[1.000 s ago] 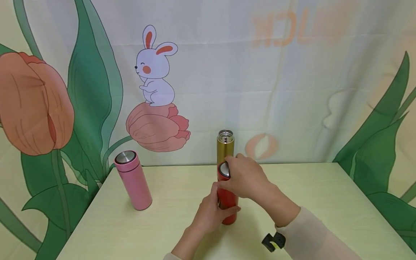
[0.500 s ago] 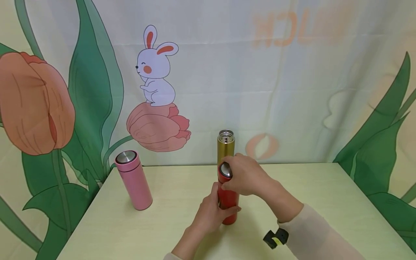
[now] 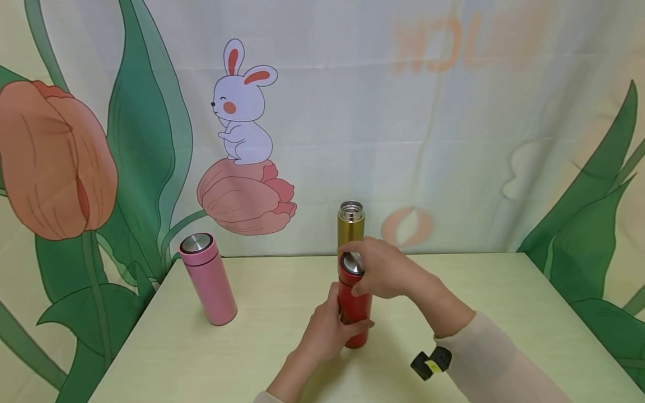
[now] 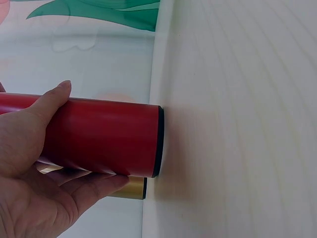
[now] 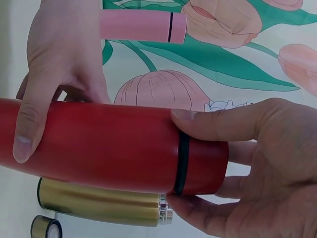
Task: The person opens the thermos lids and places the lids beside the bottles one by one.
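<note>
A red thermos [image 3: 354,308] stands upright on the table, its silver-topped lid [image 3: 351,264] in place. Low on the body, my left hand [image 3: 325,330] grips it from the left, thumb on one side and fingers on the other. My right hand [image 3: 388,271] holds the lid from the right; in the right wrist view its thumb [image 5: 223,121] lies across the black band below the lid. Just behind stands a gold thermos [image 3: 351,228] with an uncovered metal mouth, partly hidden by the red one. Its likely match, a small gold lid [image 5: 43,228], shows in the right wrist view.
A pink thermos [image 3: 211,288] with its lid on stands at the table's left. The pale wooden table [image 3: 453,313] ends at a printed cloth [image 3: 312,112] with a rabbit and tulips. A small black and yellow device [image 3: 431,364] sits by the right sleeve.
My right hand has shifted slightly right and turned around the lid, uncovering more of its silver top. My left hand and the thermoses stay where they were.
</note>
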`<state>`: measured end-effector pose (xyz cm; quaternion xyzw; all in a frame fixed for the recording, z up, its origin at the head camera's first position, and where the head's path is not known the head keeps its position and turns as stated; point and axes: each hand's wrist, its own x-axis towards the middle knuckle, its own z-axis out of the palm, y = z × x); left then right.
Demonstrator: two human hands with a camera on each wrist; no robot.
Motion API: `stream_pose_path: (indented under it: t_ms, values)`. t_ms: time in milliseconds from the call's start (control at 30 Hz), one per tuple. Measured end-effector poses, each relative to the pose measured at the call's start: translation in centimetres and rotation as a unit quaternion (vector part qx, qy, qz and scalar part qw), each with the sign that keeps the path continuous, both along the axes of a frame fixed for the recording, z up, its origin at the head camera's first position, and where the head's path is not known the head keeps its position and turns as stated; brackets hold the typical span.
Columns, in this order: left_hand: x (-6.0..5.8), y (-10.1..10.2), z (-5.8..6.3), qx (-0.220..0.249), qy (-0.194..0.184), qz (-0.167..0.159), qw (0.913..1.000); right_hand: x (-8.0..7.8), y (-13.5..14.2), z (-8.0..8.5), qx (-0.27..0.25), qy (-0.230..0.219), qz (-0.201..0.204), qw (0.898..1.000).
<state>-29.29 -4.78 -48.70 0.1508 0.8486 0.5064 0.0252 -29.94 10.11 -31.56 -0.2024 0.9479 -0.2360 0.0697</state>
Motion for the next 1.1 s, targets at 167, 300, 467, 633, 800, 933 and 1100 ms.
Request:
stream_pose_path:
  t_ms: [167,300,467,633,800,933,1100]
  values:
    - [-0.07,0.01,-0.09,-0.004,-0.003,0.002,1.0000,-0.25,0.31,0.20,-0.011,-0.020,0.021,1.000]
    - [-0.07,0.00,-0.10,-0.005,-0.002,0.004,1.0000,-0.20,0.47,0.40,-0.015,-0.038,0.027,0.999]
    - [0.01,-0.05,-0.04,-0.007,0.003,0.007,1.0000,-0.05,0.54,0.58,-0.018,-0.055,0.025,0.998]
    - [0.05,-0.10,-0.04,-0.005,0.005,0.006,1.0000,0.00,0.71,0.58,-0.019,-0.052,0.027,0.998]
    - [0.04,-0.13,-0.05,0.000,0.004,0.003,1.0000,-0.03,0.84,0.43,-0.020,-0.049,0.035,0.998]
    - [0.06,-0.13,-0.02,-0.002,0.004,0.003,1.0000,-0.08,0.85,0.23,-0.032,-0.046,0.046,0.997]
    - [0.00,-0.10,-0.05,0.003,0.002,-0.001,1.0000,0.06,0.83,-0.03,-0.034,-0.018,0.048,0.998]
